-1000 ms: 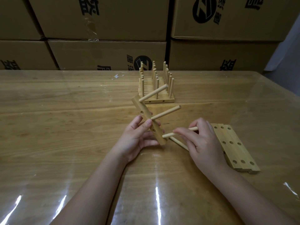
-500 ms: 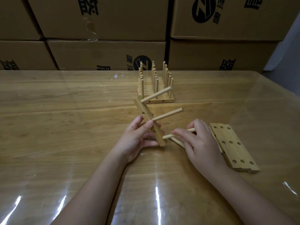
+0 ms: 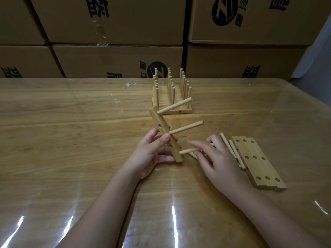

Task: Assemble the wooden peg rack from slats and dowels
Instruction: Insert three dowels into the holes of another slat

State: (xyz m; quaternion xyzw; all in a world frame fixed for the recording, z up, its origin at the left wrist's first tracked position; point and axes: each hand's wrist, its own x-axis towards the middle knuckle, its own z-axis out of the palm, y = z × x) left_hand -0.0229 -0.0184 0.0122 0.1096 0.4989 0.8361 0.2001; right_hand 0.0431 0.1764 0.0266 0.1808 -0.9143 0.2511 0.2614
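Note:
My left hand [image 3: 152,153] grips a wooden slat [image 3: 161,126], tilted with its lower end near the table. Two dowels stick out of the slat to the right, an upper dowel [image 3: 174,105] and a middle dowel [image 3: 186,127]. A third dowel [image 3: 189,150] meets the slat's bottom end, and my right hand [image 3: 215,158] pinches its other end. Loose dowels [image 3: 226,144] lie just right of my right hand, beside flat slats [image 3: 258,161] with holes.
A finished peg rack [image 3: 172,97] with several upright dowels stands on the table behind the slat. Stacked cardboard boxes [image 3: 114,58] wall off the far edge. The wooden table [image 3: 71,140] is covered with glossy clear film.
The slat with its dowels has shifted slightly right and up. My right hand has kept the bottom dowel against the slat's lower end, fingers sliding a little along it.

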